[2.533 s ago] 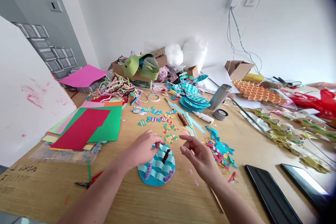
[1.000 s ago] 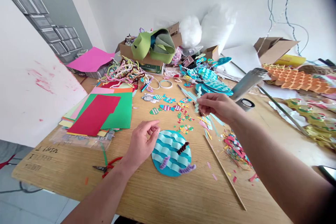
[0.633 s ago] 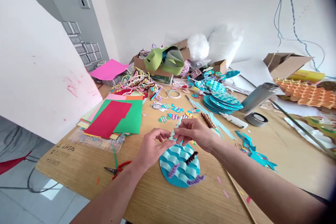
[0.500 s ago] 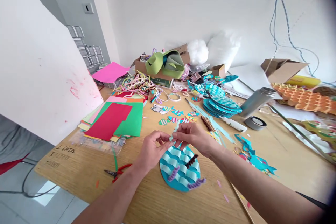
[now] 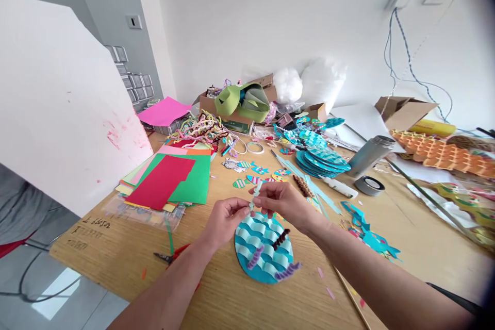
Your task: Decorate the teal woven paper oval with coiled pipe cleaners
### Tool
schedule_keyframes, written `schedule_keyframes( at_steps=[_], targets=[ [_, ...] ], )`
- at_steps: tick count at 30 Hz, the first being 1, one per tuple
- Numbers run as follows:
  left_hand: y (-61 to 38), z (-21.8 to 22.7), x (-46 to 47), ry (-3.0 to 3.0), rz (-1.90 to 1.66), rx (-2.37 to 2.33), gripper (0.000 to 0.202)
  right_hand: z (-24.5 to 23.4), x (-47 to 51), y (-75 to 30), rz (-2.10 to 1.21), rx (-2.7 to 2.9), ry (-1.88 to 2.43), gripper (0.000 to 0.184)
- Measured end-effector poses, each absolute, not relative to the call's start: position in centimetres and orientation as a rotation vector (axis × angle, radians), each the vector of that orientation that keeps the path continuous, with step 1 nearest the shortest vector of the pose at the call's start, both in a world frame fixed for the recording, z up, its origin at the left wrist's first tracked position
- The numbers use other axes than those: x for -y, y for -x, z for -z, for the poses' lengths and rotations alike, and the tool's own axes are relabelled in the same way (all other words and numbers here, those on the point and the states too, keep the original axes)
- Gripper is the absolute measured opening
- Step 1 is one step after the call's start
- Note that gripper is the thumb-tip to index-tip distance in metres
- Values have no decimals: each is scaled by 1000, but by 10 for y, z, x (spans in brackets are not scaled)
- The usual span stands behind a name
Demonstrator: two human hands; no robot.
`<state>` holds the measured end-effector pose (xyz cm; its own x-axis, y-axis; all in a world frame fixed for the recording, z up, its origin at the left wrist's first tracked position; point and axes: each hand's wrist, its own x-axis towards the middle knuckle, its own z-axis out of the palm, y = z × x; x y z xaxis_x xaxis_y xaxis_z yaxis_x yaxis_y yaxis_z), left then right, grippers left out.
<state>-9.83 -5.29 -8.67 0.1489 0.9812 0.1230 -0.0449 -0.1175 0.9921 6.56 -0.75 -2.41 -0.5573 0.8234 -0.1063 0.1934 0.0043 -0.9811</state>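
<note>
My left hand point(image 5: 228, 220) and my right hand point(image 5: 281, 201) meet above the table, both closed on a pale mint, coiled pipe cleaner point(image 5: 256, 193). Fingertips pinch it from either side, and its upper end sticks up between them. Just below lies a round blue paper disc point(image 5: 247, 268) with rows of wavy light-blue paper strips. On the disc sit a dark brown coiled pipe cleaner point(image 5: 281, 239) and two purple ones, one at the left point(image 5: 255, 257) and one at the lower right edge point(image 5: 288, 271). My hands hide the disc's top edge.
Red-handled scissors point(image 5: 172, 256) lie left of the disc, partly behind my left forearm. Coloured paper sheets point(image 5: 166, 180) are stacked farther left. Paper fish point(image 5: 260, 169), a glue bottle point(image 5: 339, 186), stacked blue discs point(image 5: 320, 161) and a steel flask point(image 5: 372, 155) stand or lie beyond.
The view has shifted slightly, so the background sits lower and the right side farther left. My hands still pinch the mint pipe cleaner, with the fingers a little rearranged.
</note>
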Motion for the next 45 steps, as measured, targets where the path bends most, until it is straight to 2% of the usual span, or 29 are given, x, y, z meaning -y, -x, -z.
schedule_keyframes(
  at_steps=[19,25,29,33,36,40,45],
  targets=[
    [97,85,54,-1256,-1174,-978,29,32,5,-64,-1399,2008,1066,29],
    [102,86,54,-1488,-1129,-1042,30,18,1,-73,-1288,1991,1128,32],
    [115,76,65,-1836,-928,-1257,50,16,5,-115,-1439,1576,1216,30],
    [123,70,84,-2107,-593,-1324,84,38,28,-157,-1666,1209,1335,25],
    [120,74,97,-2208,-407,-1377,100,55,46,-164,-1786,1060,1387,23],
    [114,87,110,-2285,-343,-1472,106,65,50,-152,-1859,995,1342,21],
    [117,98,112,-2275,-453,-1661,101,70,30,-133,-1893,1029,1249,19]
  ],
)
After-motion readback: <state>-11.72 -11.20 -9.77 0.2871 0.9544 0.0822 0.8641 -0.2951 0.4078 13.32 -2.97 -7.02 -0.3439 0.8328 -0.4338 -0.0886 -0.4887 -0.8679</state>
